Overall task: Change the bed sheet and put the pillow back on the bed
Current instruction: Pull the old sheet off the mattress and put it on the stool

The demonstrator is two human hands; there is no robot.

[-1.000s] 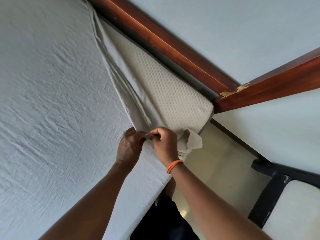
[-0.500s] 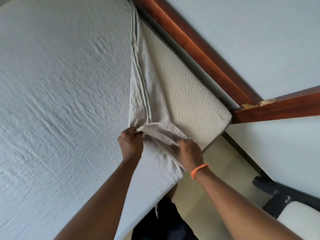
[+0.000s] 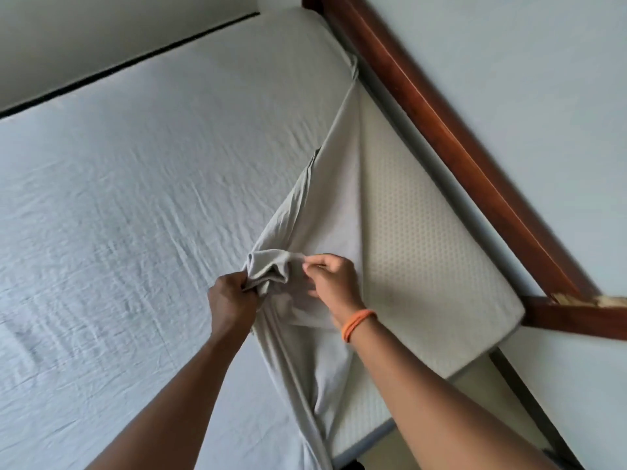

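Hands are gripping the bed sheet: left hand clutching bunched corner, right hand apparently pinching beside it, mattress exposed.

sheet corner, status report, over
Left hand grips bunched sheet; right hand pinches its edge. Corner peeled back, bare mattress exposed. Nothing in the way.
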